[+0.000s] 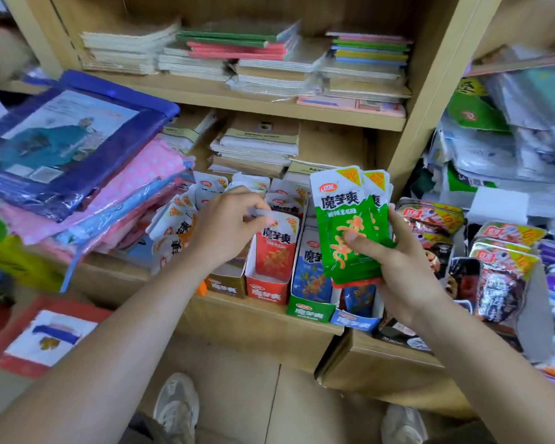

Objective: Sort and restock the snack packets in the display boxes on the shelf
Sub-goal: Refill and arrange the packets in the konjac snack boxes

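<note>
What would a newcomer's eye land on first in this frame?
The bright stack of green packets gripped in the right hand, just right of centre, stands out first. Beside it, the left hand pinches the top of a red packet standing in the red display box at the shelf edge. Next to that, a blue packet sits in the green display box.

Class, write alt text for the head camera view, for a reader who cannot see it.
The right hand holds a stack of green snack packets while the left hand pinches a red packet standing in the red display box on a wooden shelf.
</note>
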The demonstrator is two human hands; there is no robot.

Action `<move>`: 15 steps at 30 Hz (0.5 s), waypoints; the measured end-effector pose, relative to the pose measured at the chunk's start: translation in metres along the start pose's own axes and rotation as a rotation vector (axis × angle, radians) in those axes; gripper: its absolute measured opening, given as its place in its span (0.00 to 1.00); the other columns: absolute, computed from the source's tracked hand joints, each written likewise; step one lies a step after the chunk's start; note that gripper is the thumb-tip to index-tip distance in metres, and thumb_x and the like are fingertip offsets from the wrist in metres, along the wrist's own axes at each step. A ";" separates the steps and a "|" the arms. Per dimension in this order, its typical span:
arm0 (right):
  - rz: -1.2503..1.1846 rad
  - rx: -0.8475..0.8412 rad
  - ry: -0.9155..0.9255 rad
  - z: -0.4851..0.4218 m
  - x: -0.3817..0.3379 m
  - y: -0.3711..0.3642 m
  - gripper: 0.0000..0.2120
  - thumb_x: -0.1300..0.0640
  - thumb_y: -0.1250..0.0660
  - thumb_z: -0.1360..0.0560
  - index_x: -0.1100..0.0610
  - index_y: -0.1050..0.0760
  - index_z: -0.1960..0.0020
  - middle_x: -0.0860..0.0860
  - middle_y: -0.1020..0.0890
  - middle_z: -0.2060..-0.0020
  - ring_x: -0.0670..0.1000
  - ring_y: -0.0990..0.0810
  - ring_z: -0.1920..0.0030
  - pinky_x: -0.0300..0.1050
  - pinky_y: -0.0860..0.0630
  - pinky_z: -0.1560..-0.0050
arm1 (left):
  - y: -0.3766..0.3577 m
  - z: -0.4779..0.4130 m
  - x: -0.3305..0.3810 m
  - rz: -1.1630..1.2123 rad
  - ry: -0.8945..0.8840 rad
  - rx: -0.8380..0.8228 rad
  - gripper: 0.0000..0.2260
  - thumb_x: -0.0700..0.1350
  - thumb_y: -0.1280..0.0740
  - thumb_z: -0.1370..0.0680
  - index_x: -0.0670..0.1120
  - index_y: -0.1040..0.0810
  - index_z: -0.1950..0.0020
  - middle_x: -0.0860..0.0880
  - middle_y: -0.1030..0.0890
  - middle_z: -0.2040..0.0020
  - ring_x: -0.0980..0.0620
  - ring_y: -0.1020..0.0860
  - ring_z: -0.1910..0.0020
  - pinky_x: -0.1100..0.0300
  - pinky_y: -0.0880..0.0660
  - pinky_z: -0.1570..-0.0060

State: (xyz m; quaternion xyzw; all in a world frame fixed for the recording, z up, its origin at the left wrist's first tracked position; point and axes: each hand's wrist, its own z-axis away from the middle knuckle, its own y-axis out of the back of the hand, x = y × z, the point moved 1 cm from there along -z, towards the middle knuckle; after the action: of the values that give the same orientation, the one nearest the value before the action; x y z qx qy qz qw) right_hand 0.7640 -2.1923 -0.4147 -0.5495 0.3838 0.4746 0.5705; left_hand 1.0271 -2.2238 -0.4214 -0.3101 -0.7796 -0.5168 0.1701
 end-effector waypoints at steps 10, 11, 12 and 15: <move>0.008 0.050 0.010 -0.005 -0.004 0.005 0.35 0.63 0.24 0.30 0.49 0.32 0.27 0.50 0.15 0.43 0.57 0.15 0.44 0.65 0.20 0.43 | -0.012 -0.032 -0.005 0.066 -0.019 -0.015 0.12 0.35 0.24 0.28 0.52 0.19 0.54 0.58 0.26 0.53 0.53 0.21 0.57 0.48 0.19 0.54; 0.010 0.044 0.011 -0.005 -0.004 0.006 0.33 0.63 0.24 0.30 0.49 0.30 0.29 0.50 0.14 0.43 0.57 0.15 0.44 0.64 0.19 0.44 | -0.009 -0.031 -0.009 0.081 -0.017 -0.040 0.14 0.34 0.24 0.28 0.52 0.18 0.52 0.57 0.25 0.51 0.53 0.20 0.54 0.50 0.18 0.52; 0.014 0.036 0.012 -0.006 -0.004 0.006 0.31 0.64 0.25 0.29 0.49 0.29 0.30 0.50 0.14 0.43 0.57 0.15 0.44 0.62 0.19 0.45 | -0.006 -0.028 -0.012 0.100 -0.012 -0.071 0.15 0.33 0.24 0.28 0.51 0.18 0.50 0.57 0.23 0.48 0.54 0.19 0.51 0.51 0.18 0.50; 0.016 0.011 0.019 -0.007 -0.003 0.005 0.28 0.64 0.25 0.29 0.49 0.27 0.32 0.51 0.16 0.41 0.57 0.15 0.43 0.61 0.18 0.46 | 0.002 -0.016 -0.013 0.218 0.015 -0.237 0.22 0.37 0.23 0.28 0.54 0.20 0.38 0.57 0.23 0.34 0.59 0.22 0.37 0.54 0.22 0.37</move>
State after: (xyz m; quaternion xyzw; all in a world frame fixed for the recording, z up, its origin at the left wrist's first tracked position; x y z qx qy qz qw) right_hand 0.7589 -2.1997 -0.4141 -0.5477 0.3963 0.4718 0.5660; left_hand 1.0373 -2.2416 -0.4214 -0.4068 -0.6735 -0.5861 0.1933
